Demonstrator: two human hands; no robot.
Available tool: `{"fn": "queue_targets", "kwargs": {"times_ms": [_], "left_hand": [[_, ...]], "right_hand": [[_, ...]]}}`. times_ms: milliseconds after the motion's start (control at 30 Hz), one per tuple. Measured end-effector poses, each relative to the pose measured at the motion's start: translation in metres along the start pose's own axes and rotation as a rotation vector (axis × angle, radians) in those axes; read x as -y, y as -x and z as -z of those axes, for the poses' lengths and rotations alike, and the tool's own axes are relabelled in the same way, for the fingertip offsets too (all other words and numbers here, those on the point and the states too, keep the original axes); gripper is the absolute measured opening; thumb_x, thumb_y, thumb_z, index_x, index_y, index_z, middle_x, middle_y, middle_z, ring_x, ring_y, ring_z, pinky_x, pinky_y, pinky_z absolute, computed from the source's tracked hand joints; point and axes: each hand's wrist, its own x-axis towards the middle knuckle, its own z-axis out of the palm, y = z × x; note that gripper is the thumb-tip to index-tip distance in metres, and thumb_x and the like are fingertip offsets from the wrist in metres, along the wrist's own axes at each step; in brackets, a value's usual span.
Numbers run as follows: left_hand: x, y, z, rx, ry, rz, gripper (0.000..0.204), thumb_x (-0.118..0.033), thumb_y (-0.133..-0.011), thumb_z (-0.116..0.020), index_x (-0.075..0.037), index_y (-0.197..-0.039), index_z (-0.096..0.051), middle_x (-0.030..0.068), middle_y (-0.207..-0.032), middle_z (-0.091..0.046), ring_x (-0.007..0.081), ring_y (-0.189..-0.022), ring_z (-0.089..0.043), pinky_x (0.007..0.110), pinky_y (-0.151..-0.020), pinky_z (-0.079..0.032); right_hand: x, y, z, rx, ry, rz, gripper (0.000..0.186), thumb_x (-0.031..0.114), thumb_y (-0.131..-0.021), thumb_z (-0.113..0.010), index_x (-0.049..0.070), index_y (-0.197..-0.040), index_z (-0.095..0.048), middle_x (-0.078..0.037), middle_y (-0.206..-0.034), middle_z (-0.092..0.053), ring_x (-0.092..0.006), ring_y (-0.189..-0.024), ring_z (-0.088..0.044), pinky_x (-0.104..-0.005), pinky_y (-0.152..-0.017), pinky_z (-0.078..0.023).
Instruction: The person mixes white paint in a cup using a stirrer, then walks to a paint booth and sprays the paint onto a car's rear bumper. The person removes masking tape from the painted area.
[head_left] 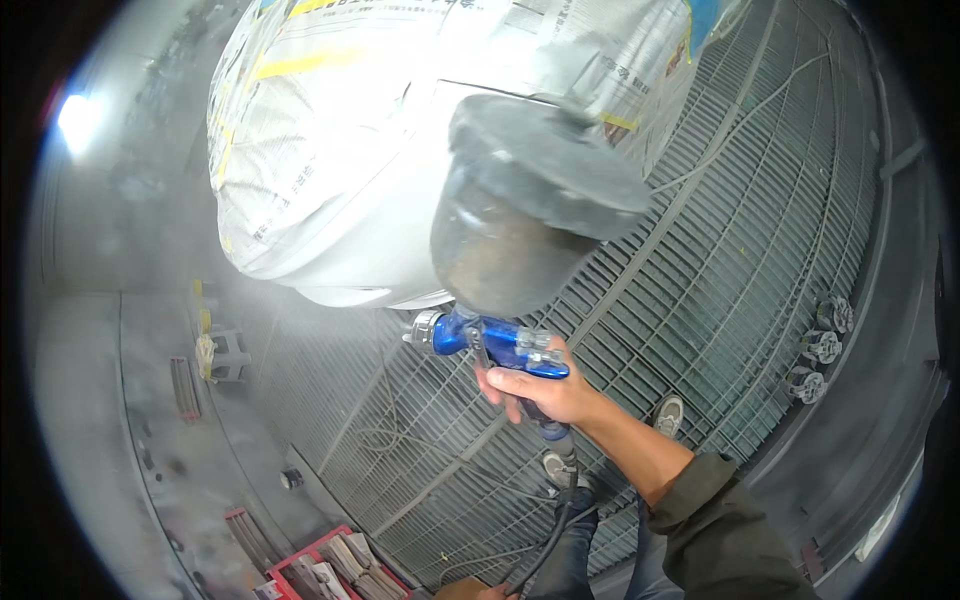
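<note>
My right hand (545, 393) is wrapped round the grip of a blue spray gun (500, 345), its silver nozzle pointing left. A large grey, paint-smeared cup (500, 230) with a dark lid sits on top of the gun and hides part of what lies behind. From the grip a dark air hose (553, 540) runs down past my legs. Beyond the gun is a white, rounded body panel (370, 240), edged with newspaper masking (290, 170) and yellow tape. Only a sliver of my left hand (495, 593) shows at the lower edge, beside the hose; its fingers are not readable.
Metal floor grating (700, 330) lies under my shoes, with thin hoses across it. At the lower left stands a red crate (345, 570) of papers. A white stool (230, 355) is by the left wall. Several small round objects (822, 347) line the right edge.
</note>
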Motion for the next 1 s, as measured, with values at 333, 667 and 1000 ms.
{"fn": "queue_targets", "kwargs": {"times_ms": [333,667,1000], "left_hand": [[-0.036,-0.026,-0.023,-0.003,-0.090,-0.041,0.030,-0.027,-0.091,-0.059,0.001,-0.097,-0.069,0.0287,-0.085,-0.065,0.0477,-0.083,-0.063,0.055,-0.072,-0.048],[-0.159,-0.024,0.001,0.220,-0.289,0.034,0.031,-0.029,-0.091,-0.059,-0.001,-0.101,-0.069,0.0292,-0.091,-0.066,0.0472,-0.088,-0.063,0.057,-0.077,-0.049],[-0.138,-0.057,-0.012,0.043,-0.096,-0.090,0.035,-0.029,-0.087,-0.073,0.004,-0.078,-0.062,0.0258,-0.068,-0.056,0.0383,-0.060,-0.058,0.048,-0.060,-0.045]], "right_hand": [[-0.011,0.030,0.123,-0.503,0.177,-0.111,0.024,0.020,-0.090,-0.072,0.007,-0.078,-0.057,0.001,-0.063,-0.054,-0.0082,-0.050,-0.050,-0.0248,-0.045,-0.041],[0.045,0.015,0.203,-0.576,0.105,-0.110,0.027,0.017,-0.094,-0.064,-0.001,-0.114,-0.064,-0.010,-0.109,-0.069,-0.0189,-0.097,-0.068,-0.0345,-0.055,-0.062],[0.158,0.028,0.203,-0.377,-0.336,0.297,0.046,0.010,-0.096,-0.052,-0.005,-0.139,-0.046,-0.022,-0.136,-0.057,-0.0320,-0.122,-0.061,-0.0369,-0.070,-0.066]]}}
